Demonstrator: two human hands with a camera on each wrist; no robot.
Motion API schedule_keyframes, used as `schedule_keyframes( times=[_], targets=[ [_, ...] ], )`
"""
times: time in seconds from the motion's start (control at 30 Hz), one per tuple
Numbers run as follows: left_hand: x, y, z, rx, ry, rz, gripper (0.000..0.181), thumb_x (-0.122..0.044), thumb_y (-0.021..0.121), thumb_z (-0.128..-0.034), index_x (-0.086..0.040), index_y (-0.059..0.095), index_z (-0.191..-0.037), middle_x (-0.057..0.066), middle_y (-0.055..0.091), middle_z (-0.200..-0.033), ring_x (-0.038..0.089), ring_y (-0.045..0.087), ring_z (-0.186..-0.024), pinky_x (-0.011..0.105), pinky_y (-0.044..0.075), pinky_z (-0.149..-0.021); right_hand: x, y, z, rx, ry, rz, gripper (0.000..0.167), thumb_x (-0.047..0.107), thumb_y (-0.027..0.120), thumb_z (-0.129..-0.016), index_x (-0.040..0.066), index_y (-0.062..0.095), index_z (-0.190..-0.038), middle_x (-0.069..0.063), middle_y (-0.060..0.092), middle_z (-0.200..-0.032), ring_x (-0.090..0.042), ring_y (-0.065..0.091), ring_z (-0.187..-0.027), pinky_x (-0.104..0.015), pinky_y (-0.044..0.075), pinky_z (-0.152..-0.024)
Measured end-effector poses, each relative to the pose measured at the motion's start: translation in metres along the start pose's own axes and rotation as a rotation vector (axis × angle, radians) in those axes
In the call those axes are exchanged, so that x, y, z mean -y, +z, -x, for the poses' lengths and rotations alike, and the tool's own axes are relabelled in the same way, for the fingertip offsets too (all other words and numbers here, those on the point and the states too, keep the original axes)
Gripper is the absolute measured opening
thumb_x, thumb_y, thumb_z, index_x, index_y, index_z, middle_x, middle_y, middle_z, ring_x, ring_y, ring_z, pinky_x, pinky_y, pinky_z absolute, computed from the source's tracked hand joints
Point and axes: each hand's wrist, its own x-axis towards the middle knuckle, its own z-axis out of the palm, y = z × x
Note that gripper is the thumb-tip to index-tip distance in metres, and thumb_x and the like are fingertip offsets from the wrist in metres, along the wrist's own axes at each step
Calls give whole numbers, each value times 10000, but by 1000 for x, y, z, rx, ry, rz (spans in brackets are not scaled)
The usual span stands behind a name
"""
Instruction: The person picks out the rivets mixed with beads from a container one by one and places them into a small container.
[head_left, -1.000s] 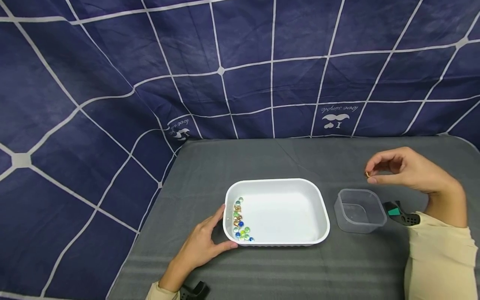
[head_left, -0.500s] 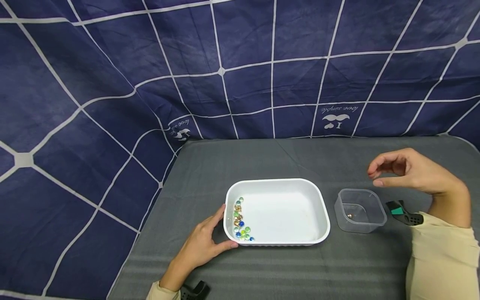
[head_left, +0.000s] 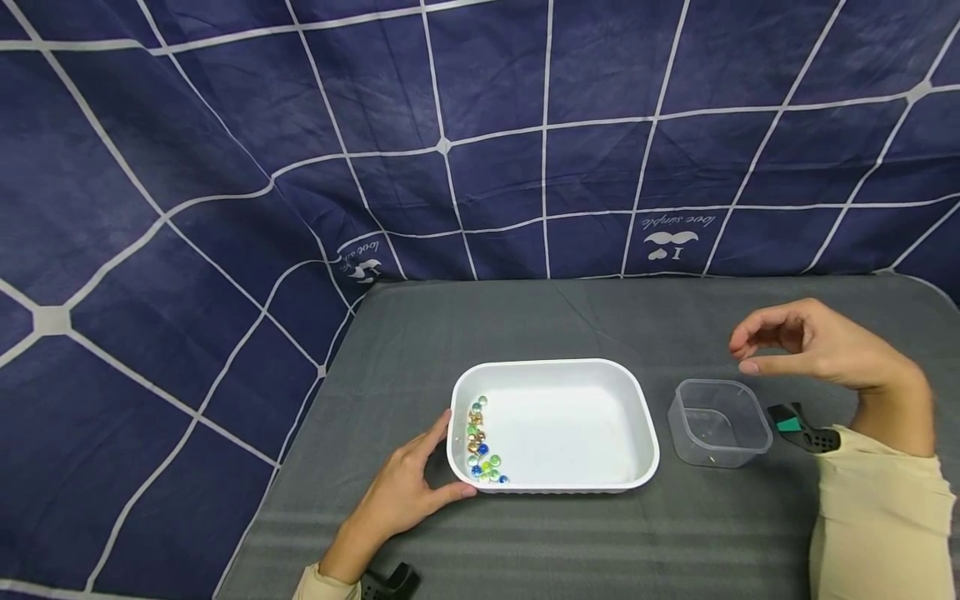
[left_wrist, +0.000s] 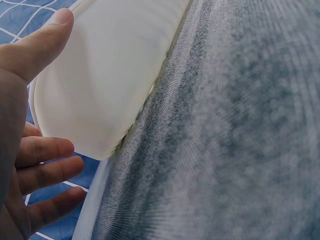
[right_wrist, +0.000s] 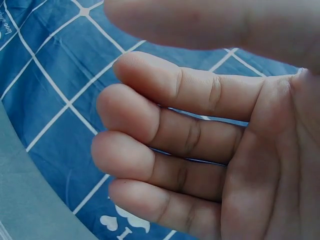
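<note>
At the left end of a white tray (head_left: pixel 562 425), my left hand (head_left: pixel 397 492) spreads thumb and index finger across the near corner and rests against it. The left wrist view shows the thumb (left_wrist: pixel 52 35) at the rim, with the other fingers loose beside the tray. Several glass marbles (head_left: pixel 477 446), blue, green and amber, lie along the tray's left side. Above a clear plastic container (head_left: pixel 720 417) hovers my right hand (head_left: pixel 813 346), thumb and fingers apart, holding nothing. One small gold-toned marble (head_left: pixel 712 455) appears low at the container's near wall, hard to make out.
Grey cloth (head_left: pixel 540 325) covers the tabletop. A dark blue curtain (head_left: pixel 487 192) with white lines hangs behind and at the left. The container stands just right of the tray, with a narrow gap between them.
My right hand let go of an amber-gold marble, which dropped into the clear container and shifted toward its near wall. The left hand and tray stay put.
</note>
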Motion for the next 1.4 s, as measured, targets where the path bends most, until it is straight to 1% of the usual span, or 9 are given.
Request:
schedule_keyframes(
  times=[0.17,0.27,0.4,0.67,0.8,0.87,1.03,1.27,1.4],
  targets=[
    [0,0,1,0,1,-10,1021,-422,877,-711,-14,385,-1506,165,620,-1311,320,583,-1210,487,498,-953,2,5,-5,51,-16,-24,272,-154,707,-807,30,683,-1006,-38,687,-908,-161,675,-843,-212,547,-744],
    [0,0,0,-3,9,-15,1018,-423,877,-710,-10,389,-1503,171,623,-1304,322,585,-1207,487,498,-952,3,6,-7,62,-29,-26,284,-161,704,-802,40,684,-1001,-35,684,-898,-148,669,-822,-222,549,-723],
    [1,0,0,-10,20,-18,1019,-418,880,-709,-15,388,-1505,168,633,-1290,319,589,-1202,486,500,-950,6,6,-9,50,-36,-21,275,-158,708,-800,41,688,-989,-44,684,-886,-136,666,-811,-214,545,-725],
    [1,0,2,-9,13,-9,1017,-407,883,-710,7,389,-1497,176,623,-1302,324,588,-1200,482,508,-940,9,13,-17,21,-10,-25,248,-133,734,-798,42,706,-972,-54,699,-879,-127,678,-831,-197,536,-740],
    [1,0,1,-5,25,-13,1018,-416,875,-719,-3,378,-1506,188,614,-1311,324,590,-1197,472,516,-931,10,17,-21,26,-15,-29,237,-126,744,-792,43,710,-956,-39,703,-874,-131,680,-829,-190,533,-746],
    [1,0,0,-5,33,-15,1021,-415,875,-718,-1,376,-1507,192,613,-1310,324,591,-1196,470,515,-932,12,20,-23,28,-2,-29,229,-106,759,-790,51,711,-950,-31,706,-872,-134,683,-829,-193,536,-749],
    [2,-2,0,-11,39,-21,1021,-408,884,-707,12,388,-1495,181,625,-1298,323,595,-1190,476,508,-942,14,25,-29,44,10,-46,218,-90,775,-786,42,710,-947,-57,704,-865,-157,685,-825,-208,544,-754],
    [2,-1,1,-8,30,-21,1009,-419,877,-717,4,393,-1495,161,624,-1306,321,588,-1201,479,496,-958,14,26,-31,41,-11,-44,216,-102,764,-789,41,707,-942,-39,697,-861,-153,680,-819,-200,540,-752],
    [2,0,0,-12,39,-19,1010,-412,881,-713,3,395,-1494,168,624,-1304,322,589,-1200,478,498,-956,15,26,-31,37,-26,-41,196,-91,754,-807,42,707,-943,-61,690,-858,-154,677,-819,-194,536,-762]
  ],
)
